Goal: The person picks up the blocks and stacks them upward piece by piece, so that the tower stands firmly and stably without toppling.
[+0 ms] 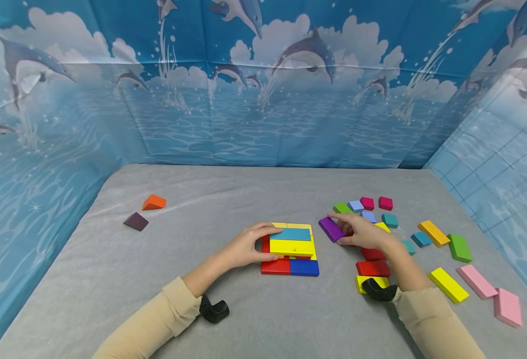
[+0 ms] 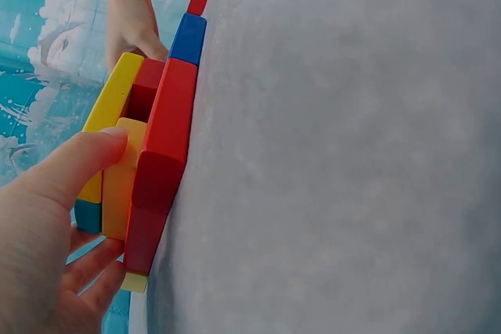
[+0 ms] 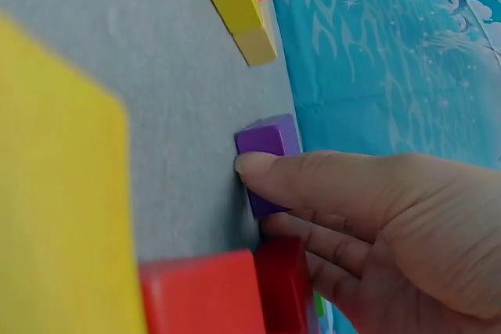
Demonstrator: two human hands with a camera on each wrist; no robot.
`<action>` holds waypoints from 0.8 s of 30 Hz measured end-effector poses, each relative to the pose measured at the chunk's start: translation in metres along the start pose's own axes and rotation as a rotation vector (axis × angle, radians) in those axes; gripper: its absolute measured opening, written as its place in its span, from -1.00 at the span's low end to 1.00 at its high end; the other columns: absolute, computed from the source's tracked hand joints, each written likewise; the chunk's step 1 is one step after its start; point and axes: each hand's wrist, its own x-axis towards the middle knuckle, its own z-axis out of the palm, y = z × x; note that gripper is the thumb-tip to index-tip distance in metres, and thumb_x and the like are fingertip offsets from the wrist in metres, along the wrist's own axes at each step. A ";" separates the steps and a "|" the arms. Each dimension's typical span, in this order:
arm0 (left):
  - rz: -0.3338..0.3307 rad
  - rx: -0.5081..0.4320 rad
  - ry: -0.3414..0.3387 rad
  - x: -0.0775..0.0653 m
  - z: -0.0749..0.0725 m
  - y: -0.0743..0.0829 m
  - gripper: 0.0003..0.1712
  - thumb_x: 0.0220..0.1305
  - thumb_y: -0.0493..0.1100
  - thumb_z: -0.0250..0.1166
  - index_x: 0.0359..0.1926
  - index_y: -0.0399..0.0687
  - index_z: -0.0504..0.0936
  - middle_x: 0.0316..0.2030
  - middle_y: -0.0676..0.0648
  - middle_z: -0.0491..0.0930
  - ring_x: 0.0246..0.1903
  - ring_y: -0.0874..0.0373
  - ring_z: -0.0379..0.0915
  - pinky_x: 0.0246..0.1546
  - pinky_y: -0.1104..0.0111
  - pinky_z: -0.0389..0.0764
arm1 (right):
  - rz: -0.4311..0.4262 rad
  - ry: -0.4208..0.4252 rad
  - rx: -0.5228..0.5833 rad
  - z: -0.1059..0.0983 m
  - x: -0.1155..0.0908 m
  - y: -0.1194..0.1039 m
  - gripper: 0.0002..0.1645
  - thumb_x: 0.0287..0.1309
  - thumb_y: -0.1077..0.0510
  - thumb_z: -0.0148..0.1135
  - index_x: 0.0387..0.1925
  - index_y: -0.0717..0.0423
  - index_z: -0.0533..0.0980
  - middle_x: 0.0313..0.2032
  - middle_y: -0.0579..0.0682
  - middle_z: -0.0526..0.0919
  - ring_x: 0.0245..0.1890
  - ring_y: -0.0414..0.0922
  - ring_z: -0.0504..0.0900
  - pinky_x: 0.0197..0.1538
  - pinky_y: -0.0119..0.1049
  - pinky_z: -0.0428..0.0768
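Observation:
A layered stack of coloured blocks sits mid-table, with a red block [image 1: 275, 267] and a blue block [image 1: 304, 268] along its near edge. On top lie a teal block [image 1: 290, 234] and a yellow block [image 1: 291, 248]. My left hand [image 1: 247, 247] grips the stack's left end; in the left wrist view its thumb presses a light orange block [image 2: 121, 185] in the upper layer. To the right of the stack, my right hand [image 1: 364, 233] pinches a purple block [image 1: 330, 230] between thumb and fingers. A dark red block [image 3: 282, 279] lies just beneath those fingers in the right wrist view.
Several loose blocks surround my right forearm, among them a red block [image 1: 373, 269], a yellow block [image 1: 448, 285] and a pink block [image 1: 508, 307]. Far left lie an orange wedge [image 1: 154, 202] and a dark block [image 1: 136, 221]. A dolphin-print curtain [image 1: 263, 124] borders the table.

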 end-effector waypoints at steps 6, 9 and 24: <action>0.006 -0.007 0.004 0.000 0.000 0.001 -0.32 0.03 -0.05 0.39 0.20 -0.03 0.42 0.15 -0.07 0.35 0.11 0.08 0.28 0.13 0.23 0.36 | 0.025 0.020 0.021 0.003 0.005 0.000 -0.20 -0.08 0.14 0.39 0.18 0.30 0.25 -0.29 0.01 0.49 -0.34 -0.14 0.46 -0.31 -0.34 0.51; 0.006 -0.003 0.004 -0.001 0.000 0.001 -0.33 0.03 -0.04 0.38 0.20 -0.02 0.41 0.16 -0.08 0.35 0.12 0.07 0.28 0.13 0.22 0.36 | 0.057 0.042 0.035 0.004 0.006 -0.002 -0.20 -0.11 0.08 0.42 0.12 0.29 0.27 -0.28 0.02 0.48 -0.34 -0.12 0.45 -0.32 -0.32 0.51; 0.015 -0.011 0.021 0.000 0.002 -0.001 -0.29 0.03 -0.04 0.38 0.22 -0.02 0.36 0.19 -0.08 0.34 0.16 0.08 0.25 0.16 0.19 0.31 | -0.092 0.185 0.140 0.022 0.007 -0.084 -0.26 -0.16 -0.03 0.44 0.01 0.17 0.30 -0.13 0.04 0.47 -0.15 -0.07 0.44 -0.13 -0.14 0.51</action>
